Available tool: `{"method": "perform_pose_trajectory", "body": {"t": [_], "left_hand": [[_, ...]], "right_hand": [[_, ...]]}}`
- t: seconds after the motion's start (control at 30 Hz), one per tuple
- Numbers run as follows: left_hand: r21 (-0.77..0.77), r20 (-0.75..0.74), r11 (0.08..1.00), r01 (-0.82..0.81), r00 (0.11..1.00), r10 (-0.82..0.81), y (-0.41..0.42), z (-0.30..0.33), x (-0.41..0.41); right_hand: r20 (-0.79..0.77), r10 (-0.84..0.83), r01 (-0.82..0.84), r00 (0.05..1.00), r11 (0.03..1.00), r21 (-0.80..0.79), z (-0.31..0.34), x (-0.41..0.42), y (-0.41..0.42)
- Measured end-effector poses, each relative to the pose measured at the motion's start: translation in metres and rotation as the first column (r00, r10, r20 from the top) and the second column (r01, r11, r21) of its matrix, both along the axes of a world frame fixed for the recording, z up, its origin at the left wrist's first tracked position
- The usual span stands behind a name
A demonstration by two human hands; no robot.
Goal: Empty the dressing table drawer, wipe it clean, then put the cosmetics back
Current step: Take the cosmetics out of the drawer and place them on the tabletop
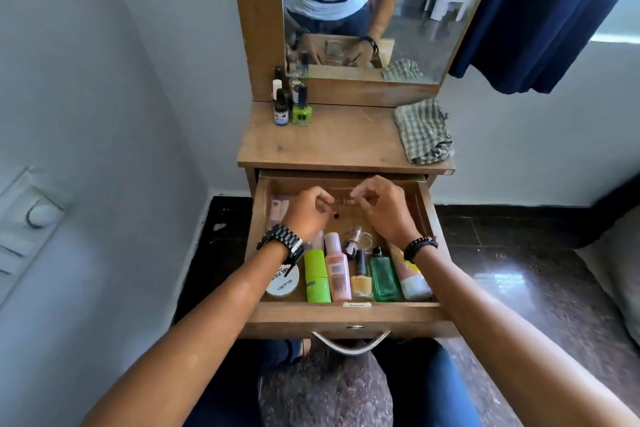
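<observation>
- Drawer [346, 314] pulled fully out, mostly full: white jar [282, 284] at front-left corner, then green tube [316, 276], pink bottle [336, 267], yellow nail polish [361, 279], green glass bottle [383, 277] and peach tube [410, 276] lined along the front edge.
- Left hand [306, 211] and right hand [382, 206] both over the drawer's back half, fingers curled, tips meeting at a small thin item [344, 201] between them; can't tell which hand actually holds it.
- Tabletop: a few bottles incl. green nail polish [302, 111] at back-left corner, checked cloth [423, 132] on right edge.
- Judgement: early in emptying.
- Risks: small item slips from fingertip pinch and rolls under the tubes; forearms crossing the front row could knock the glass bottle or polish over.
</observation>
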State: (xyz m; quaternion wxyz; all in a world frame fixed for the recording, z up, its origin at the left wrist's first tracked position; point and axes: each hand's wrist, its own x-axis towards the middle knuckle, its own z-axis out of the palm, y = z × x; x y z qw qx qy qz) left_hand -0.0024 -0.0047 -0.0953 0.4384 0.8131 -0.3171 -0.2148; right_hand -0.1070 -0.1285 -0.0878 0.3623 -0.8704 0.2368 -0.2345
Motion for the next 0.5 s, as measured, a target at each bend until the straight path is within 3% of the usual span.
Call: {"method": "perform_pose_trajectory", "body": {"t": [0.13,0.27,0.5], "left_hand": [[0.188,0.076,0.977,0.103,0.99,-0.119,-0.019,-0.014,0.002],[0.277,0.279,0.948,0.159,0.93,-0.238,-0.037,-0.019,0.004],[0.36,0.462,0.907,0.22,0.802,-0.378,-0.056,-0.029,-0.005]], "right_hand": [[-0.172,-0.037,0.023,0.984,0.996,-0.083,-0.019,-0.018,-0.017],[-0.202,-0.102,0.079,0.974,0.99,-0.12,-0.028,-0.015,-0.025],[-0.204,-0.13,0.1,0.97,0.984,-0.148,-0.034,-0.013,-0.033]]}}
